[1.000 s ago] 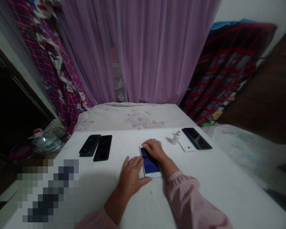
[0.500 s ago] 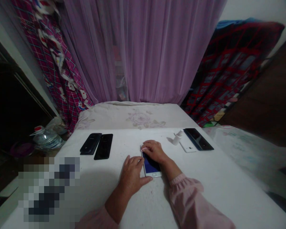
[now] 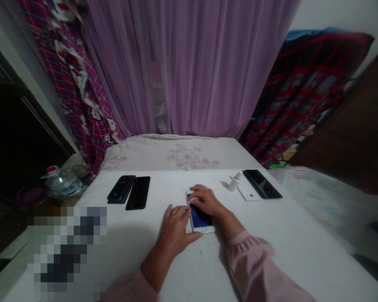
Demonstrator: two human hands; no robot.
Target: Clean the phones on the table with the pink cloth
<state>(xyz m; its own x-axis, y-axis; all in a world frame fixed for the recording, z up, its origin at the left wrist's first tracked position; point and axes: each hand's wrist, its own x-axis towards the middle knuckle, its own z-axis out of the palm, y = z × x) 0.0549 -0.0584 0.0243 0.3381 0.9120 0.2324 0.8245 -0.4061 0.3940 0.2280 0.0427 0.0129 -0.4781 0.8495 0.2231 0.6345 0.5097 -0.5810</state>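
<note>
A white-framed smartphone (image 3: 199,219) is laid on the white bench (image 3: 271,239), its upper part covered by the right hand (image 3: 206,200), with fingers (image 3: 197,195) held together and resting on it. The left hand (image 3: 174,230) is placed flat just beside its left edge, with fingers (image 3: 176,214) slightly apart.

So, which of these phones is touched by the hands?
The white-framed phone with the blue screen, under the right hand; two black phones at left, and a black phone and a white phone at right, lie untouched.
</note>
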